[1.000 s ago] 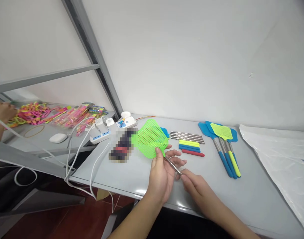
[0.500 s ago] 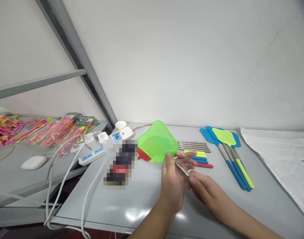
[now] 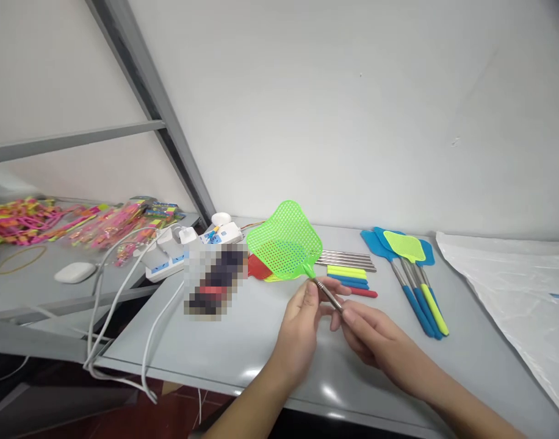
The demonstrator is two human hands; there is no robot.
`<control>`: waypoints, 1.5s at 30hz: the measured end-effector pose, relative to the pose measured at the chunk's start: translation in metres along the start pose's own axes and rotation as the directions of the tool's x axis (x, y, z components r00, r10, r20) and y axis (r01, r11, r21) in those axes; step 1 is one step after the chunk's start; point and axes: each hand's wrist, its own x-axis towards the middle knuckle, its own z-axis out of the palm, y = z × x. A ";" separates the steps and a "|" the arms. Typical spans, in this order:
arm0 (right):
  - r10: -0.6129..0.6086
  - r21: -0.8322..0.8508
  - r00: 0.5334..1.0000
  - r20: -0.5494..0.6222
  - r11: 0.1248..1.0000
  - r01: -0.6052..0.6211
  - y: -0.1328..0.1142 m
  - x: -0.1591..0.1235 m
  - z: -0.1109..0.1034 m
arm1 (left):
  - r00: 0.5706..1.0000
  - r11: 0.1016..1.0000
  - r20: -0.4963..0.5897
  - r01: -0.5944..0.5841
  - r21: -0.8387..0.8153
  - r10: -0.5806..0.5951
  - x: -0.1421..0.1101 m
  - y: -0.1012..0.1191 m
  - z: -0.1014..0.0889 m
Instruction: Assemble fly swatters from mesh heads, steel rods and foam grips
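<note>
I hold a fly swatter with a bright green mesh head point(image 3: 285, 240) and a thin metal rod point(image 3: 329, 294) above the grey table point(image 3: 467, 360). My left hand point(image 3: 302, 332) pinches the rod just below the head. My right hand point(image 3: 368, 335) grips the rod's lower end. Behind the head lie red and yellow swatter heads point(image 3: 260, 268). Loose coloured handle sleeves point(image 3: 349, 279) and bare metal rods point(image 3: 348, 258) lie just beyond my hands.
Finished blue and yellow-green swatters point(image 3: 410, 268) lie to the right, beside a clear plastic sheet point(image 3: 517, 292). A blurred dark object point(image 3: 214, 280), power strips point(image 3: 188, 250) and white cables point(image 3: 124, 311) sit left. A lower shelf carries pink packets point(image 3: 78, 222) and a white case point(image 3: 75, 272).
The green swatter head has risen and tilted upward off the table. Both hands have shifted slightly, and the camera has panned.
</note>
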 end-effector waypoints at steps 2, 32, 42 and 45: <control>-0.016 -0.065 1.000 0.005 0.998 0.017 0.002 -0.011 0.000 | 0.999 0.999 -0.012 -0.044 0.031 0.044 -0.007 -0.005 0.002; -0.236 -0.506 0.960 -0.152 0.853 0.129 0.010 -0.057 -0.001 | 0.996 0.997 -0.058 -0.069 0.043 0.071 -0.032 -0.020 0.045; -0.167 -0.647 0.978 -0.127 0.761 0.046 -0.001 -0.075 0.008 | 0.866 0.895 -0.263 -0.445 -0.018 0.425 -0.014 0.052 0.012; -0.160 -0.621 0.977 -0.138 0.783 0.041 0.002 -0.078 0.004 | 0.868 0.908 -0.316 -0.418 -0.044 0.384 -0.016 0.036 0.020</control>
